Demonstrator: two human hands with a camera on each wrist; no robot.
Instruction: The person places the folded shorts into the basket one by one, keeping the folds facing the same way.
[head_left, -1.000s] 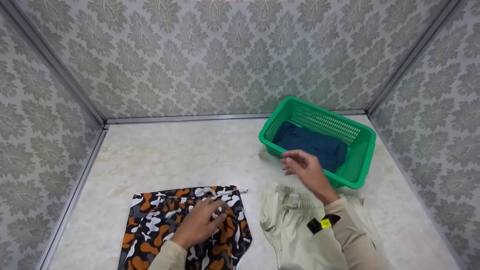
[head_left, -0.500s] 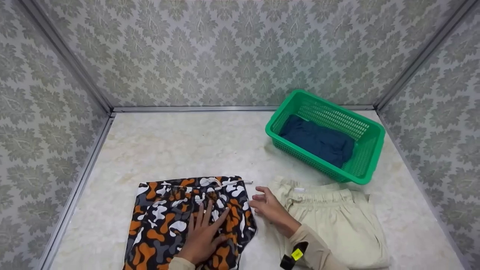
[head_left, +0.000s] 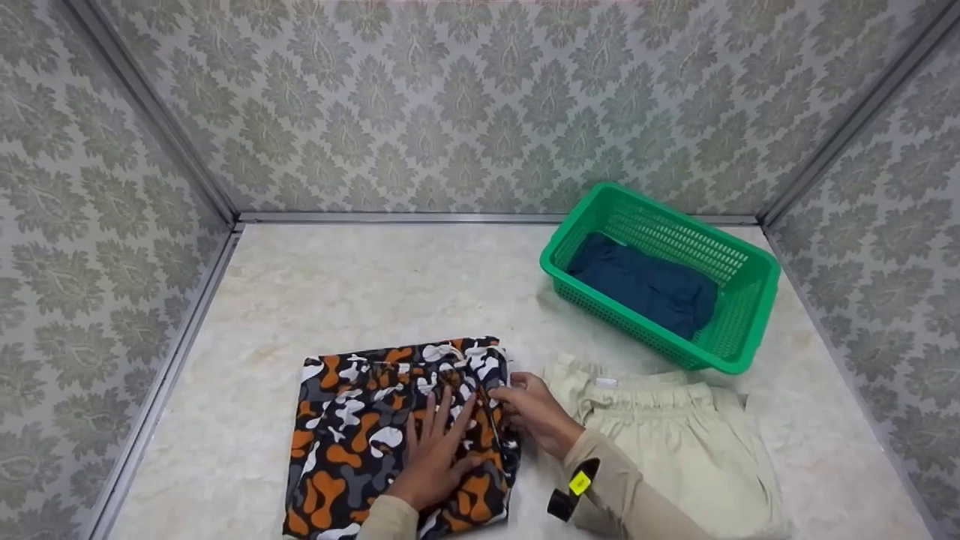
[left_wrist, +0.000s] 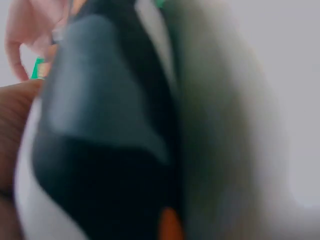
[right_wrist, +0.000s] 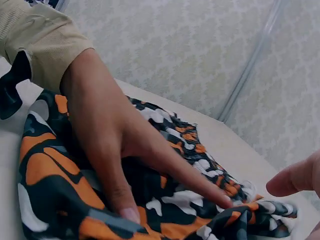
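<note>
Camouflage-patterned pants [head_left: 352,442] in black, orange, white and grey lie folded on the table, their gathered waistband towards the back wall. My left hand [head_left: 435,465] rests on them with its fingers spread; the right wrist view shows this hand [right_wrist: 112,125] pressing the cloth. At the pants' right edge, my right hand [head_left: 541,416] has curled fingers gripping the fabric, which is bunched and turned up there. Part of that hand [right_wrist: 297,180] shows at the right of the right wrist view. In the blurred left wrist view the patterned cloth [left_wrist: 95,100] stands up close to the camera.
Cream pants [head_left: 682,457] with an elastic waist lie to the right, partly under my right sleeve [head_left: 622,480]. Behind them stands a green basket [head_left: 754,315] holding dark blue folded cloth [head_left: 645,285]. Patterned walls [head_left: 480,105] enclose the table [head_left: 375,285] at the back and sides.
My right hand has come from beside the basket to the patterned pants' right edge and turned that edge inward. My left hand has flattened onto the pants.
</note>
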